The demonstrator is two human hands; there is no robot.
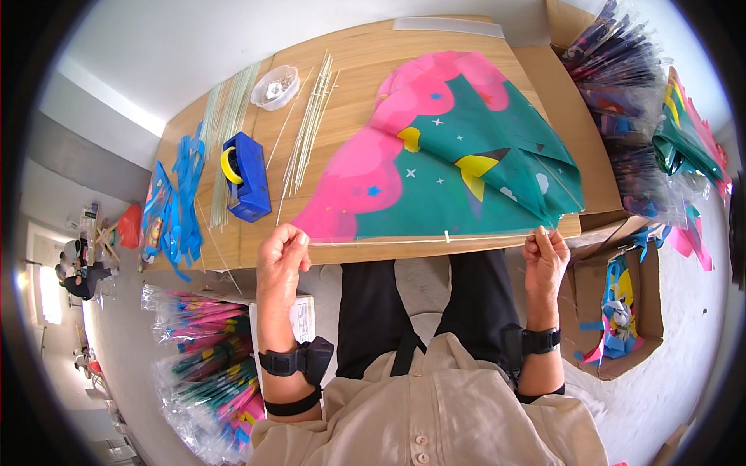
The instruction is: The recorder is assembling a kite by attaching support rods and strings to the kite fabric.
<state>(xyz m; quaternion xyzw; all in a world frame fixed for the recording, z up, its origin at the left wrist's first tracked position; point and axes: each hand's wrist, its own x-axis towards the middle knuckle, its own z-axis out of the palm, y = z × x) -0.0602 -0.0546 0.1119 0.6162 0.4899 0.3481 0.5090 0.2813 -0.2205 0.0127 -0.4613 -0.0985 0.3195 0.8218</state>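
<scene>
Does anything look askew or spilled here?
Nothing looks spilled. The printed fabric is bunched into creases by the right hand, while its pink part lies flatter, so it looks uneven. At the table's left end, the blue strips lie in a loose heap, one tip poking past the front edge.

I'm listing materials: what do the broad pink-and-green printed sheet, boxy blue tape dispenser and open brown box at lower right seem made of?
Pink-and-green printed sheet: probably thin synthetic fabric or film, smooth, faintly shiny; soft folds.
Blue tape dispenser: likely hard plastic, slightly glossy; crisp edges.
Brown box: apparently cardboard, matte; stiff flat walls.
</scene>
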